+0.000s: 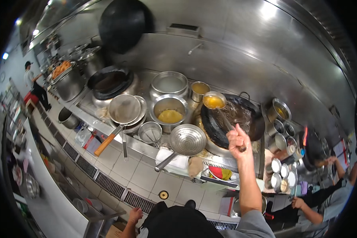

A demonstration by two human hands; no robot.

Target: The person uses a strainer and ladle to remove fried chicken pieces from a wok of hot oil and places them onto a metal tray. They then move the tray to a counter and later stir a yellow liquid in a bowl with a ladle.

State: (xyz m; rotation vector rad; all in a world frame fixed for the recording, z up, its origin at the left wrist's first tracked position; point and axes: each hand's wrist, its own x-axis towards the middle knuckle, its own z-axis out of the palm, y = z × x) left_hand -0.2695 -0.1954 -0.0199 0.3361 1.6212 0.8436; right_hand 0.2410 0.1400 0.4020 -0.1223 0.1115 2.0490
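My right hand [238, 140] grips the handle of a metal ladle [214, 100], whose bowl holds yellow-orange liquid. The ladle's bowl is over the far left part of a large black wok [214, 131] holding dark, rippling liquid. Low at my left side is my left hand [135, 214], with nothing visible in it; its fingers look loosely curled. A perforated metal skimmer [188, 139] rests left of the wok. Behind it stands a steel pot [169, 102] with yellow contents, beside a small metal container [200, 88] of yellowish liquid.
A second wok [110, 84] stands at the back left. Wire-mesh strainers [125, 109] lie near the counter edge, one with a wooden handle. Metal canisters [276, 165] stand at the right, beyond which a co-worker [330, 199] works. Another person [35, 83] stands far left. Floor drains [107, 184] run behind the counter.
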